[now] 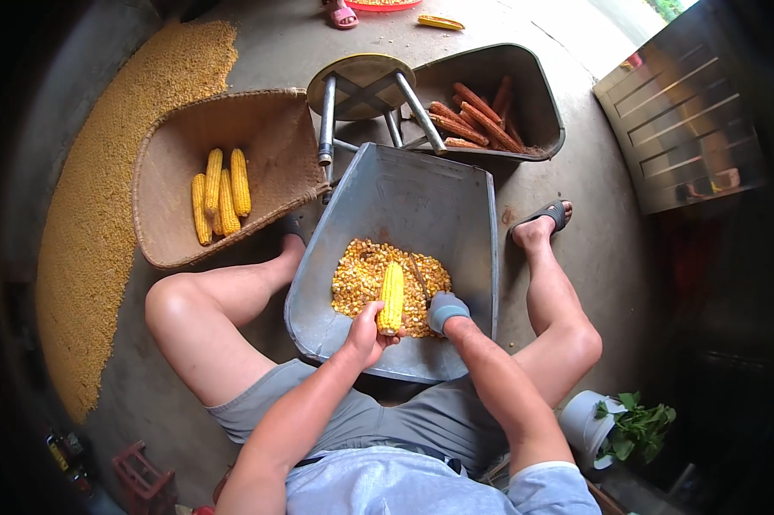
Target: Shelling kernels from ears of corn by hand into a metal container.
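From the head view, the cob (391,296) is a full, bright yellow one, its kernels set in close, straight rows, with a pale butt end turned toward me. It is in the grey metal bin (404,184), above the near part of the bin's floor, with its tip pointing at the bin's far end. Loose yellow and brownish kernels (361,275) lie heaped in the bin behind and around it.

The bin's rim is raised all round, and its right wall stands near my right grip. The far half of the bin shows bare metal, with room to move there. Left of the bin, a woven basket (168,172) holds more yellow cobs (241,184); just beyond the bin's far edge stands a stool (365,73); beyond and to the right is a dark trough (537,103) of reddish cobs (481,116). Floor (524,249) lies open between the bin and my right leg (546,283).

My left grip (371,336) is clamped on the cob's lower end, thumb along its left side, most of the cob standing out past it. My right grip (445,311), gloved, is closed round a thin dark rod (420,279), just right of the cob.
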Tool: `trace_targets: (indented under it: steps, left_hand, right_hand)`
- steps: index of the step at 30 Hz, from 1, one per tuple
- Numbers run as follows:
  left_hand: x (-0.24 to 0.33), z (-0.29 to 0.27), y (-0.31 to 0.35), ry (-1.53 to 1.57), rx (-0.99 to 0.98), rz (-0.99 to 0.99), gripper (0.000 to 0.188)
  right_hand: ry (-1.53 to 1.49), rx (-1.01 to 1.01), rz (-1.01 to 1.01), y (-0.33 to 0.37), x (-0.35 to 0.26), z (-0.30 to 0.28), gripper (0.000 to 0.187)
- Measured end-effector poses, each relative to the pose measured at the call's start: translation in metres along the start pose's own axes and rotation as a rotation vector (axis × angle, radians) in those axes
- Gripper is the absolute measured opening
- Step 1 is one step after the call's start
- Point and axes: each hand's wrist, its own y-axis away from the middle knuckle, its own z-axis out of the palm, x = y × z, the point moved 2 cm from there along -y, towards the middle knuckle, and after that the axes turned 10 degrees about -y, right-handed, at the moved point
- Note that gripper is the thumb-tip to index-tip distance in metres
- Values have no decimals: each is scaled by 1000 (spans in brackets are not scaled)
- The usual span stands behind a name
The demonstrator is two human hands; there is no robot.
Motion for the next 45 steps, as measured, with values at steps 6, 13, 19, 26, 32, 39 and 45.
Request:
trace_targets:
  steps: [6,13,19,26,32,39,45]
  left_hand:
    - [-29,-26,-40,7,96,-25,42]
    - [-28,-41,-55,-54,218,-72,49]
    - [-27,-50,-60,20,274,-61,48]
    - [-23,-44,-62,15,238,-63,48]
    - [-22,-38,-58,55,172,-56,47]
    - [-15,-31,-57,140,116,-26,41]
    - [-14,-30,-57,143,175,1,37]
  right_hand:
    - [-76,40,113,-18,19,45,38]
    - [-530,161,-15,30,-10,12,43]
    - [-824,254,-194,114,-12,11,40]
    - [-725,410,-377,191,6,26,36]
    - [-711,553,-467,217,-11,29,33]
    - [-607,679,-590,228,-16,27,32]
    - [-705,631,-504,225,-9,32,29]
